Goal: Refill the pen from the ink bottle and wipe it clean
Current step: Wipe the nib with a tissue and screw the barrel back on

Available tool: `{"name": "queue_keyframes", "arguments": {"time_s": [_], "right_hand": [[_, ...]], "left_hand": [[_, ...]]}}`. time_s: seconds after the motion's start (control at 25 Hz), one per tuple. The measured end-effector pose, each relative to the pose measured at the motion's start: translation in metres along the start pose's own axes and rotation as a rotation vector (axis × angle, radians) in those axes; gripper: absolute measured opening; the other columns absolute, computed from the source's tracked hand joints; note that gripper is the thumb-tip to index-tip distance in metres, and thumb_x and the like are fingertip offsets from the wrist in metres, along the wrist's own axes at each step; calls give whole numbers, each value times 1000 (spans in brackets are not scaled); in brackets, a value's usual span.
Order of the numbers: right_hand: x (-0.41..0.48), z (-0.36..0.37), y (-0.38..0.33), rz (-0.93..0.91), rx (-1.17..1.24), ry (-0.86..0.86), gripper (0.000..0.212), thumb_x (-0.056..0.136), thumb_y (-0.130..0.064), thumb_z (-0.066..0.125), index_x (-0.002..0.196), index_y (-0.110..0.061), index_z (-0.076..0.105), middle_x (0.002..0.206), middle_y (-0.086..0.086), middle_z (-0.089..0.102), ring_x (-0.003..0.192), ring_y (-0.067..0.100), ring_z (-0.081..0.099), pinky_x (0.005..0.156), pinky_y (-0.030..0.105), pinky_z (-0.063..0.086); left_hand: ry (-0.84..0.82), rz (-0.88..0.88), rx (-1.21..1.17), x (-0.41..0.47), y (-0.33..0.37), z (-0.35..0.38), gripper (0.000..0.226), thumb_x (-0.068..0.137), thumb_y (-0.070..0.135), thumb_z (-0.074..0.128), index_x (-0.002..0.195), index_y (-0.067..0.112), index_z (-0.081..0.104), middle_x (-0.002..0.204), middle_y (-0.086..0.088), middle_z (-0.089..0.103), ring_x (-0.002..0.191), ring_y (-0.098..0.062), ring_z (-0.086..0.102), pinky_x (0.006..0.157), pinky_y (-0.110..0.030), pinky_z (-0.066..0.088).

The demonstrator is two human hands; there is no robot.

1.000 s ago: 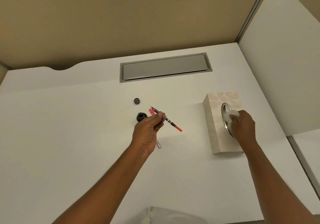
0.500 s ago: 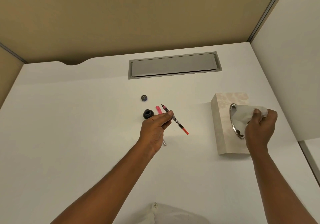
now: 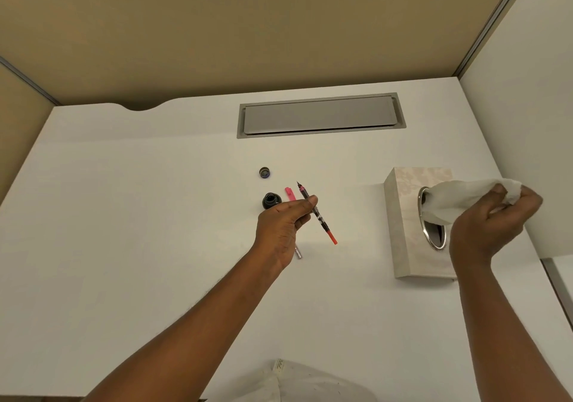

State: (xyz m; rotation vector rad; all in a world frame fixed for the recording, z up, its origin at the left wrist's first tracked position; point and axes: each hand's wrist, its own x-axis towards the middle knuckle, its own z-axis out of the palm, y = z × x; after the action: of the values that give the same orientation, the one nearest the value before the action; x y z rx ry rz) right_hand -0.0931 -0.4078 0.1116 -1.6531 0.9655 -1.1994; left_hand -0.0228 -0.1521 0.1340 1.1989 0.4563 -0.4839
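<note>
My left hand (image 3: pixel 283 226) pinches a slim pen (image 3: pixel 322 223) above the white desk, nib pointing away and its orange-red end toward me. Just beyond that hand stands the small open ink bottle (image 3: pixel 271 200), dark inside. Its cap (image 3: pixel 264 172) lies farther back. A pink pen part (image 3: pixel 290 193) lies beside the bottle, and a silver tip (image 3: pixel 298 252) shows under my hand. My right hand (image 3: pixel 493 228) grips a white tissue (image 3: pixel 459 198) that stretches out of the beige tissue box (image 3: pixel 403 231), its tail still in the oval opening.
A grey cable hatch (image 3: pixel 321 115) is set into the white desk (image 3: pixel 124 231) at the back. Beige partition walls stand behind and left, a white panel on the right. A crumpled white bag (image 3: pixel 297 380) lies at the near edge.
My right hand went from the box opening up and to the right, drawing the tissue out. My left hand held the pen nearly still.
</note>
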Motion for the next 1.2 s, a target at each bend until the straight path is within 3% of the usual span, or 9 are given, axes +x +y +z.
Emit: {"name": "queue_keyframes", "arguments": {"time_s": [0.08,0.16,0.36,0.6,0.72,0.84,0.92,1.04,1.2], "right_hand": [[5,1,-17,-27,42,43,7,95,-19,41,97,-25,38,87,-16,47,76,-8,51,72,11,39],[12,0,-30,7,86,73,14,94,-24,46,103,-18,39,90,-16,47,78,-10,51,75,12,41],[34,-8,-30,211,157,-51,80,58,-41,89,118,-19,41,117,-4,53,105,8,60,89,21,51],[9,-3,-44,187,127,-138,16,79,-32,64,81,-36,49,93,0,57,83,16,59,80,44,57],[-10,6,-52,252,165,-275,22,86,-21,54,88,-43,52,104,-1,57,96,24,63,74,46,59],[-32,19,-58,251,130,-365,47,81,3,49,86,-43,59,95,-8,61,86,29,64,70,46,57],[-45,27,-69,341,147,-345,30,85,-8,47,80,-36,57,83,-15,57,84,24,61,77,41,53],[-64,32,-83,539,308,-445,13,92,-29,56,90,-16,52,80,-8,54,70,8,55,52,13,46],[-92,34,-88,519,367,-630,14,90,-9,61,86,-18,51,86,1,58,67,8,63,63,28,52]], "left_hand": [[-2,6,3,0,1,0,13,72,1,72,62,11,74,65,2,72,85,-21,65,84,-30,52],[-6,14,15,-1,1,-1,13,70,2,74,61,12,75,66,3,72,86,-22,65,85,-32,52],[14,36,44,-3,4,-4,7,63,6,80,63,11,75,77,-4,70,88,-24,65,86,-34,52],[30,68,100,-14,12,-15,30,50,20,86,74,5,75,100,-19,71,99,-32,66,96,-43,50],[46,93,143,-22,19,-23,32,48,22,86,72,5,75,98,-18,71,89,-27,66,96,-42,50],[49,109,153,-32,25,-32,28,53,18,85,74,4,75,93,-19,72,95,-32,67,96,-41,50],[41,112,150,-38,28,-39,31,53,19,84,77,3,75,99,-21,71,101,-34,65,96,-41,50],[19,109,146,-45,31,-47,29,58,16,83,82,2,75,100,-19,72,103,-31,65,96,-41,50],[-2,115,146,-54,37,-62,29,56,18,83,79,3,75,97,-17,73,103,-30,65,96,-41,50]]}}
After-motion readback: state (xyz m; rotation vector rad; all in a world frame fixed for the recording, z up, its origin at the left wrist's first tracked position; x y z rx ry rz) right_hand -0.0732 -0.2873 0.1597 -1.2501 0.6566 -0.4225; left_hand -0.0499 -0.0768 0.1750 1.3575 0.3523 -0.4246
